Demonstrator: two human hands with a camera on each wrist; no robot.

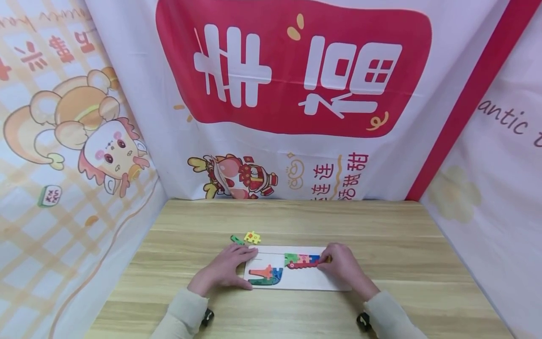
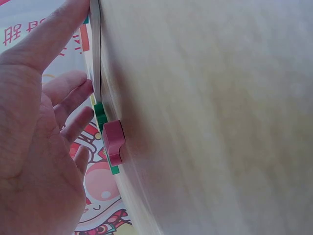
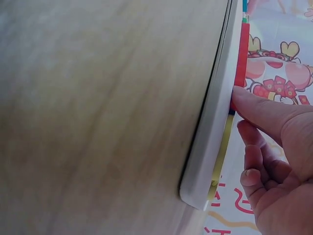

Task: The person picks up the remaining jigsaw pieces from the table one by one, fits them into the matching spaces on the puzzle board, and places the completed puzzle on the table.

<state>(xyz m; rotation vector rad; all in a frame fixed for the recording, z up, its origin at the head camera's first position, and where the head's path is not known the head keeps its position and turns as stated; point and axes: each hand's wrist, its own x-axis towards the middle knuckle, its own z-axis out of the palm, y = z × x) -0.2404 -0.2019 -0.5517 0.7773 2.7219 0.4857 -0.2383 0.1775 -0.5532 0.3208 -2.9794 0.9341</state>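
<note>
A white puzzle board (image 1: 313,280) lies on the table between my hands. My left hand (image 1: 226,267) has its fingers spread at the board's left edge, thumb at the near corner. Interlocked pieces, an orange one (image 1: 260,272) and a dark green one (image 1: 262,281) among them, lie on the board's left half. My right hand (image 1: 342,267) pinches a puzzle piece at the right end of a second group, which has a wavy red piece (image 1: 302,265). In the right wrist view the thumb touches the red piece (image 3: 241,56) and the other fingers are bent; a yellow piece (image 3: 224,149) shows below.
Beyond the board's far left corner lie a loose yellow piece (image 1: 252,237) and a green piece (image 1: 237,240). A pinkish-red piece (image 2: 113,139) shows there in the left wrist view. Printed cloth (image 1: 292,165) hangs behind the wooden table (image 1: 203,221) and along both sides.
</note>
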